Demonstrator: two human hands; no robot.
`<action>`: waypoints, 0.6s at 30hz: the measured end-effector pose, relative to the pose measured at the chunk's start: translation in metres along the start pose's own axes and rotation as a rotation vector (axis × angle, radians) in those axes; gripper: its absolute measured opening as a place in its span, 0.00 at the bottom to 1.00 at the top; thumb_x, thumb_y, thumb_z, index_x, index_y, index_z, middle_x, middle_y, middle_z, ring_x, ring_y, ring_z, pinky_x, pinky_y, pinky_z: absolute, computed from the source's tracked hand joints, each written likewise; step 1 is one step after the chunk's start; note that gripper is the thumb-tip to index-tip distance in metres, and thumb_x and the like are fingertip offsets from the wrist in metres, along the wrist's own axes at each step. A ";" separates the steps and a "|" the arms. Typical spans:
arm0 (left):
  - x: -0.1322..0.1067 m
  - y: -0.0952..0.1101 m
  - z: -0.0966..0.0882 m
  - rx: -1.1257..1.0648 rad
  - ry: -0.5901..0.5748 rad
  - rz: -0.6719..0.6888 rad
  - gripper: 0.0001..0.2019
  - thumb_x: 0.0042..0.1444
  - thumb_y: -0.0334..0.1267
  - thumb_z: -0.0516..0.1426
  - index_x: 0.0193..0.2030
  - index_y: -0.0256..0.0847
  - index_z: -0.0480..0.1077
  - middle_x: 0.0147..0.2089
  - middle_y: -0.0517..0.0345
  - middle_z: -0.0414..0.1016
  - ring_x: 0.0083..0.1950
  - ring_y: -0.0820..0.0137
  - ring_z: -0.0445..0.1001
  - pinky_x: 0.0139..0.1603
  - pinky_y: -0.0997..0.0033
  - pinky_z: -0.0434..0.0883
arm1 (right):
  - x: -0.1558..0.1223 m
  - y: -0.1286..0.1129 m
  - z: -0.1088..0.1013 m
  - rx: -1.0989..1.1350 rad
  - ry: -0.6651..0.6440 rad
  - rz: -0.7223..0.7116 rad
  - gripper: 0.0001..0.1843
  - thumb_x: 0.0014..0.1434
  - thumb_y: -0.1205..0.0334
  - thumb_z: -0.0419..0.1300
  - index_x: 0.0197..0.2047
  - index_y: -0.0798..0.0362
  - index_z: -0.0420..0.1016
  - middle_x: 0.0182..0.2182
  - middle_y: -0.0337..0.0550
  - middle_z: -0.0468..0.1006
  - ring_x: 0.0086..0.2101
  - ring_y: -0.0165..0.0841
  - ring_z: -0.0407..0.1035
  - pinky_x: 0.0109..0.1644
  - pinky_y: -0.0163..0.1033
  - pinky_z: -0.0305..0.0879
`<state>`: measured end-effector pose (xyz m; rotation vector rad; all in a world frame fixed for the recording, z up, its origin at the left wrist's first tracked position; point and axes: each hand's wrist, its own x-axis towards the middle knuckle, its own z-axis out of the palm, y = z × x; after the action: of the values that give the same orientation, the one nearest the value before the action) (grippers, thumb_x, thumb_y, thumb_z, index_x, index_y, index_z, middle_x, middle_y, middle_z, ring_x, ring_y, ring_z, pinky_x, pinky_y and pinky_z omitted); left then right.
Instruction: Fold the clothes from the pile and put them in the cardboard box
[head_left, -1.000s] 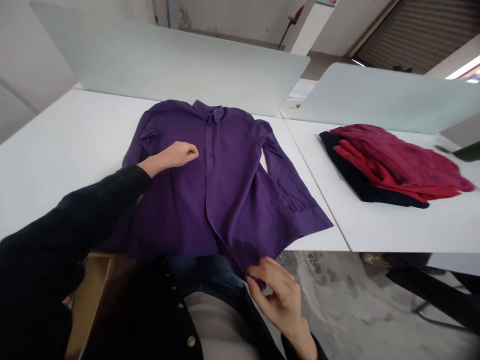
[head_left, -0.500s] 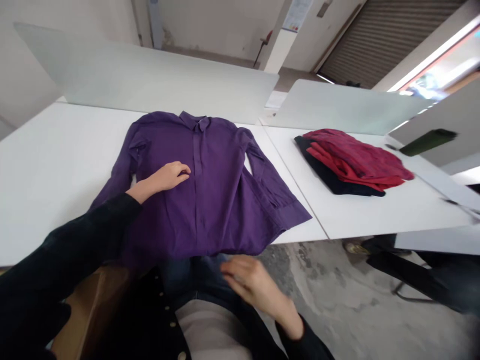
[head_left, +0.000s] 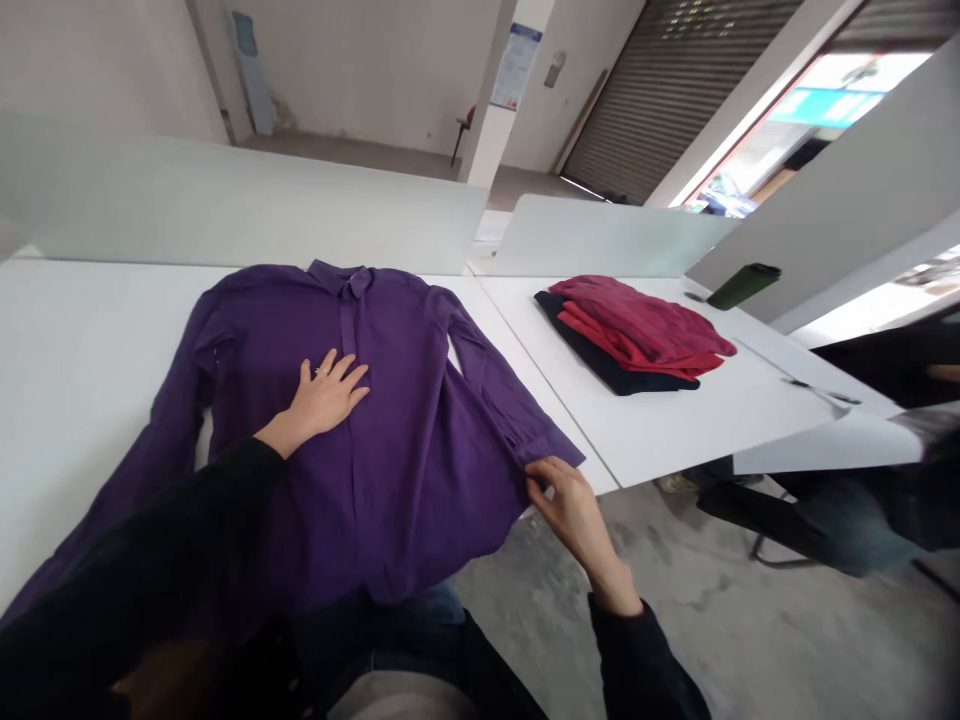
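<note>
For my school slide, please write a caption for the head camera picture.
Left hand flat on a purple shirt, right hand at its edge, folded red clothes nearby.

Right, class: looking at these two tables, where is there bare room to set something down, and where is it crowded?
There is bare white tabletop left of the purple shirt, and a second patch in front of the folded red and dark clothes. It is crowded on the shirt, where the left hand and right hand work.
</note>
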<state>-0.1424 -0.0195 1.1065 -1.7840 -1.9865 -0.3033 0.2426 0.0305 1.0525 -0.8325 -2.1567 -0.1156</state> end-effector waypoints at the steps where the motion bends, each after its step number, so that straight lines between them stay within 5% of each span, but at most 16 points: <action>1: -0.002 -0.001 0.000 0.035 0.015 0.012 0.26 0.68 0.46 0.39 0.69 0.40 0.57 0.72 0.47 0.53 0.73 0.47 0.45 0.63 0.29 0.50 | -0.002 -0.002 -0.002 0.021 -0.025 -0.004 0.10 0.58 0.65 0.52 0.34 0.54 0.75 0.30 0.47 0.77 0.31 0.36 0.73 0.37 0.41 0.70; 5: -0.006 -0.006 -0.001 0.095 0.021 0.045 0.27 0.68 0.45 0.39 0.69 0.38 0.57 0.72 0.46 0.54 0.73 0.47 0.46 0.64 0.33 0.53 | -0.004 0.003 -0.021 0.157 -0.127 -0.019 0.11 0.62 0.60 0.53 0.36 0.53 0.75 0.32 0.46 0.78 0.31 0.33 0.73 0.37 0.38 0.70; 9: -0.008 0.007 -0.008 0.094 0.034 0.043 0.26 0.67 0.43 0.41 0.67 0.38 0.60 0.71 0.42 0.54 0.73 0.45 0.45 0.62 0.32 0.54 | 0.006 0.029 -0.029 0.023 -0.014 0.088 0.14 0.61 0.54 0.56 0.44 0.54 0.75 0.41 0.50 0.77 0.34 0.36 0.74 0.41 0.41 0.71; 14: -0.014 0.029 -0.016 0.034 0.036 0.119 0.24 0.66 0.45 0.43 0.67 0.47 0.60 0.71 0.48 0.55 0.73 0.49 0.45 0.64 0.34 0.53 | 0.030 0.046 -0.015 -0.270 -0.139 0.115 0.18 0.54 0.70 0.56 0.49 0.55 0.73 0.38 0.47 0.77 0.35 0.35 0.73 0.39 0.38 0.67; 18: -0.015 0.022 -0.008 0.029 0.005 0.071 0.26 0.66 0.47 0.43 0.68 0.44 0.59 0.71 0.45 0.56 0.73 0.47 0.46 0.63 0.30 0.52 | 0.060 0.051 -0.020 -0.397 -0.316 0.136 0.19 0.50 0.76 0.54 0.44 0.54 0.76 0.34 0.45 0.79 0.32 0.32 0.72 0.34 0.33 0.61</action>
<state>-0.1180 -0.0331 1.1040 -1.8292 -1.9099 -0.2540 0.2582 0.0947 1.0992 -1.2946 -2.4009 -0.3741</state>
